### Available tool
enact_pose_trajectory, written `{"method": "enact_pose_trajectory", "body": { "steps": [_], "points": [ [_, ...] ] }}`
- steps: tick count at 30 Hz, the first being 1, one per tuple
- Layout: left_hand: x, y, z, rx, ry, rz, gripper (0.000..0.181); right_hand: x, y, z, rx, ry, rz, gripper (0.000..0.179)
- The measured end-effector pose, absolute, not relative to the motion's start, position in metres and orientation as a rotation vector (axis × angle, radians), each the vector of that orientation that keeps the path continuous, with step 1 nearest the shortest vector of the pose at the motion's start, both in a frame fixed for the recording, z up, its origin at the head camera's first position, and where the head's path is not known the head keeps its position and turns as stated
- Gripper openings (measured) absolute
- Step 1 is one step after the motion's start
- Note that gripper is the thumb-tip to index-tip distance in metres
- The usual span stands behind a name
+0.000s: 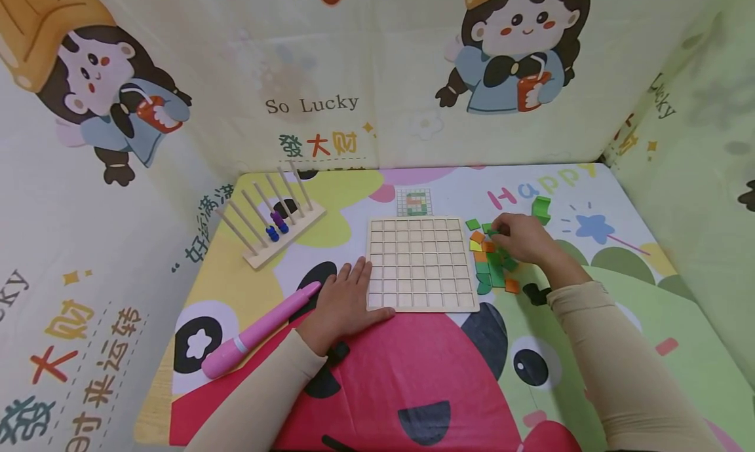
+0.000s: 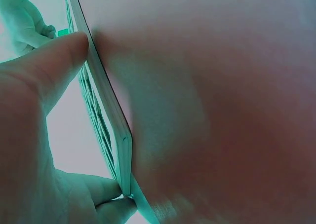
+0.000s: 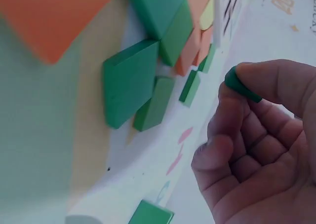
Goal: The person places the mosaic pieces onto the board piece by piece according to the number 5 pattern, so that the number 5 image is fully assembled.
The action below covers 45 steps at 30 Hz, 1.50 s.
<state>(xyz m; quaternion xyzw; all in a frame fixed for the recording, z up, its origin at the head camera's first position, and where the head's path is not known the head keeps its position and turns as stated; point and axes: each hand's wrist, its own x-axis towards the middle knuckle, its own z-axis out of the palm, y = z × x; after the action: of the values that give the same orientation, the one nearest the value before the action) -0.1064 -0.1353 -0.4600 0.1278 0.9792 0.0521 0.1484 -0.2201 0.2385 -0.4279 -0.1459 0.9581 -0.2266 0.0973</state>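
Observation:
My left hand (image 1: 345,304) lies with straight fingers at the near left corner of a wooden grid board (image 1: 421,263). Its thumb touches the board's front edge, and the fingers lie along the left edge. Above the tiles, my right hand (image 1: 522,238) pinches a small green tile (image 3: 241,86) between thumb and finger. Loose green, orange and yellow tiles lie in a cluster right of the board, among them a dark green tile (image 3: 131,83) and an orange tile (image 1: 512,286). The board's squares hold no tiles. Behind it lies a small card (image 1: 415,202) with a coloured grid pattern.
At the back left stands a wooden peg rack (image 1: 283,236) with several upright rods and a few blue and purple beads. A pink pen-shaped thing (image 1: 259,333) lies left of my left hand. A green block (image 1: 541,209) sits beyond my right hand. Printed cloth covers table and walls.

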Motion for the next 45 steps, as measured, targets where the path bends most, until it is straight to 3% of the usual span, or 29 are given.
{"method": "enact_pose_trajectory", "body": {
  "steps": [10,31,45],
  "points": [
    [-0.106,-0.135,-0.456,0.353,2.8,0.158,0.114,-0.22,0.215,-0.429,-0.555,2.821,-0.756,0.026],
    [-0.108,-0.134,-0.456,0.309,2.796,0.187,0.115,-0.237,0.135,-0.427,-0.408,2.53,-1.167,0.02],
    [-0.108,-0.134,-0.455,0.327,2.788,0.139,0.114,-0.257,0.089,-0.44,-0.537,2.604,-0.956,0.018]
  ]
}}
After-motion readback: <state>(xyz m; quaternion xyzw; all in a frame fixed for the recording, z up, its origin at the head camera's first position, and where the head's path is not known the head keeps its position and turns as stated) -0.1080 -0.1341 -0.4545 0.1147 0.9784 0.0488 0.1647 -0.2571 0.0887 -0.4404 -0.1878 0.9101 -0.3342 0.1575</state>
